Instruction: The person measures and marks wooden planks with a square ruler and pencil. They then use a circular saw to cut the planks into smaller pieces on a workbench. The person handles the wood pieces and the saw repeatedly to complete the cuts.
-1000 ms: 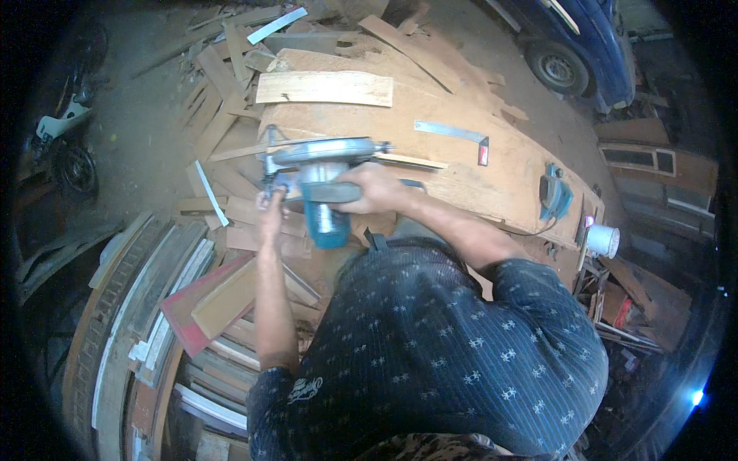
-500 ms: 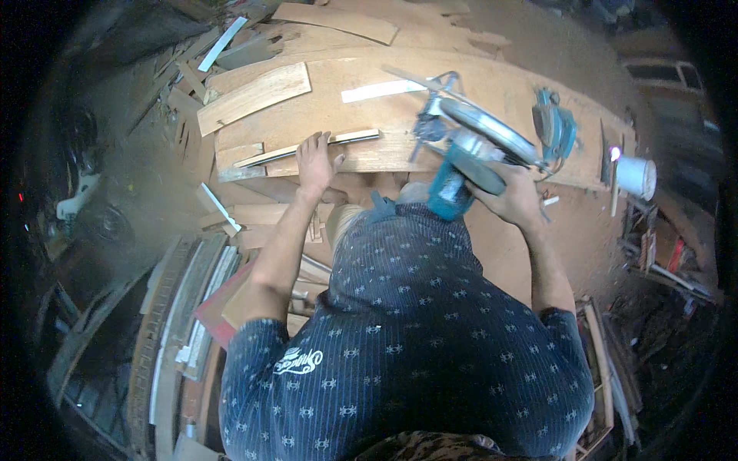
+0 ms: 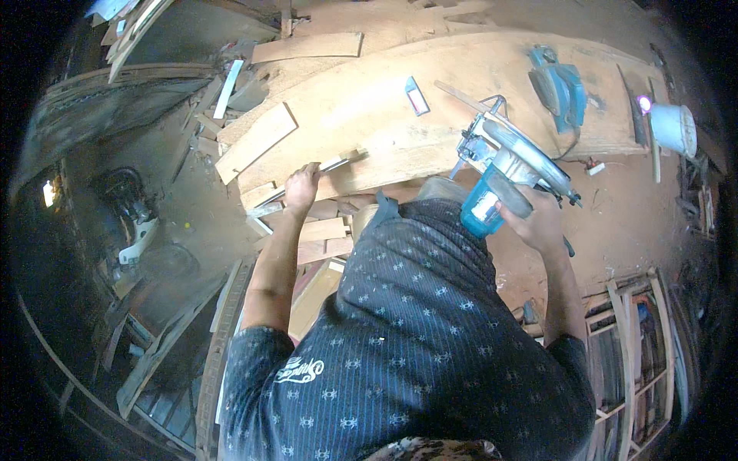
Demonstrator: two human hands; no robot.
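Observation:
A teal circular saw (image 3: 487,201) hangs at the near edge of the wooden workbench (image 3: 369,115), held by its handle in my right hand (image 3: 536,219). Its round blade guard and metal base face up and to the right, off the bench top. Over at the left end, my left hand (image 3: 302,188) is closed round a thin wooden strip (image 3: 344,160) with a dark edge. That strip lies along the bench's front edge, and my fingers cover its middle.
A teal power tool (image 3: 560,88) rests on the bench's right part. Boards (image 3: 257,142) lie at its left, with a small white-faced piece (image 3: 417,97) in the middle. A white bucket (image 3: 673,129) stands right. Wooden frames (image 3: 632,346) are at lower right.
The view has turned, shifting the bench in the picture. My left fingers have closed round the strip. The saw has moved right, and the long white strip behind it appears as a short piece.

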